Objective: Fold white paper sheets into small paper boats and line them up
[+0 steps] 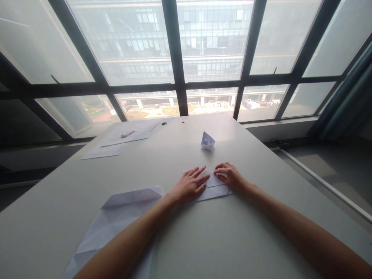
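Observation:
A folded sheet of white paper (pixel 216 192) lies on the table in front of me, with a flap turned over on its upper side. My left hand (pixel 190 184) rests flat on the left part of this paper, fingers spread. At its right part, my right hand (pixel 229 176) has its fingers curled, and thumb and fingertips close on the paper near the flap's upper edge. Just beyond both hands stands a small folded paper boat (pixel 207 141). Under my left forearm is a larger creased sheet of paper (pixel 113 217), partly hidden by the arm.
On the white table (pixel 247 240), several paper sheets (pixel 100 152) lie at the far left, with a white pen-like object (pixel 128 133) and a thin stick (pixel 117 143) on them. Two cable holes sit near the far edge. Large windows and a curtain (pixel 343 104) stand beyond.

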{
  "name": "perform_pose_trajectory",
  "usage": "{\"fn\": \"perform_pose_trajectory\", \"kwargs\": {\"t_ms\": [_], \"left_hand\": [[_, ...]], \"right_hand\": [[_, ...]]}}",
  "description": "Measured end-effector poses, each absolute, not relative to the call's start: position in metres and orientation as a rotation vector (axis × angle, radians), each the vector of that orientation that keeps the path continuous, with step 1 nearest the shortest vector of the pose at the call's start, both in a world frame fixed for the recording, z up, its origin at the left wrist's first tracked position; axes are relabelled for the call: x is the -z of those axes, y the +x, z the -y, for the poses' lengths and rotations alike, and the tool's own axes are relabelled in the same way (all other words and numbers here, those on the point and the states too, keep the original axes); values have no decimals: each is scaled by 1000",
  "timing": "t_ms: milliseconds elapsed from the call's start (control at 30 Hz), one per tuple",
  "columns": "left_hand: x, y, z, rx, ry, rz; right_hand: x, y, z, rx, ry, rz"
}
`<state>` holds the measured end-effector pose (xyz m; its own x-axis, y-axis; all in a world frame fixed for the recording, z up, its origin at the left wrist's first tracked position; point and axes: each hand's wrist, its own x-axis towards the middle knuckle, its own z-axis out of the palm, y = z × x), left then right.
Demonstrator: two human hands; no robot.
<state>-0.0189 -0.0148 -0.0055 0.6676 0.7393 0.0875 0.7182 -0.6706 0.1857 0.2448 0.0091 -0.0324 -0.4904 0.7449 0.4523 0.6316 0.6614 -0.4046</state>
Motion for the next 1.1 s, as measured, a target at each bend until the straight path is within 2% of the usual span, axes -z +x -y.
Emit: {"fn": "perform_pose_trajectory", "kwargs": {"t_ms": [633,1100], "left_hand": [[2,-18,16,-197,2739,-1204],[3,-18,15,-186,2749,-1204]], "right_hand": [[24,243,-1,-178,-1035,2359],[22,258,-10,-313,-1011,2488]]}}
